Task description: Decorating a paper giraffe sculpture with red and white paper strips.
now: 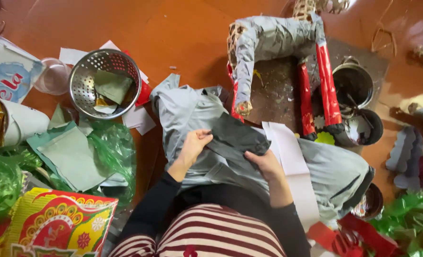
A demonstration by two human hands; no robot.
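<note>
Here, left hand [193, 147] and right hand [265, 164] grip grey paper [235, 135].

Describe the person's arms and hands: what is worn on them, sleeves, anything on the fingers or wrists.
Both arms wear long, plain black sleeves that end at the wrists. The left hand and the right hand are bare: no gloves, and no watch or bracelet shows. Rings cannot be made out. The sleeves carry no pattern, unlike the red-and-white striped garment below them.
</note>
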